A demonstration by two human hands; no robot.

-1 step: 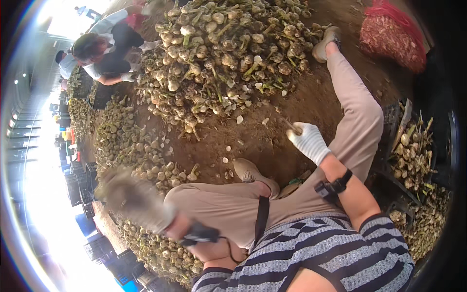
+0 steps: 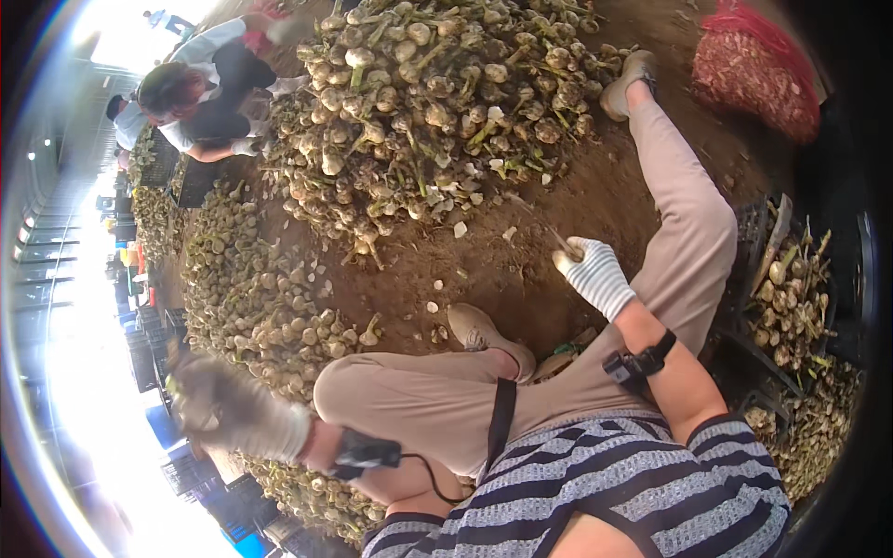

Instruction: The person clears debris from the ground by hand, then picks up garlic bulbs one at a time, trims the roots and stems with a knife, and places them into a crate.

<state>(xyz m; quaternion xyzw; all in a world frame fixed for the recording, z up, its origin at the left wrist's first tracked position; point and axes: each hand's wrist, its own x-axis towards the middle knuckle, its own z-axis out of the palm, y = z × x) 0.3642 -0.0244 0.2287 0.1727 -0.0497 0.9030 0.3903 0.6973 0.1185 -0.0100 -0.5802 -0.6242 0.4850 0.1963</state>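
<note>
My right hand (image 2: pixel 595 276), in a white knitted glove, is closed around the handle of a thin-bladed knife (image 2: pixel 539 219). The blade points up and left, over the bare soil in front of my knees. My left hand (image 2: pixel 233 406), in a dirt-darkened glove, is out at the left beside my knee, above the garlic lying there. Motion smears its fingers, so whether they hold anything cannot be made out. A large heap of garlic bulbs (image 2: pixel 437 102) with cut stems lies ahead, and more garlic bulbs (image 2: pixel 251 288) spread along my left.
A red mesh sack (image 2: pixel 753 70) full of garlic stands at the far right. Beside my right hip are dark crates with garlic (image 2: pixel 786 298). Another person (image 2: pixel 200 93) crouches at the far left edge of the heap. Black crates (image 2: pixel 209 488) line the left.
My left hand has swung further left and slightly nearer to me. My right hand has shifted a little, and the knife's blade shows more plainly.
</note>
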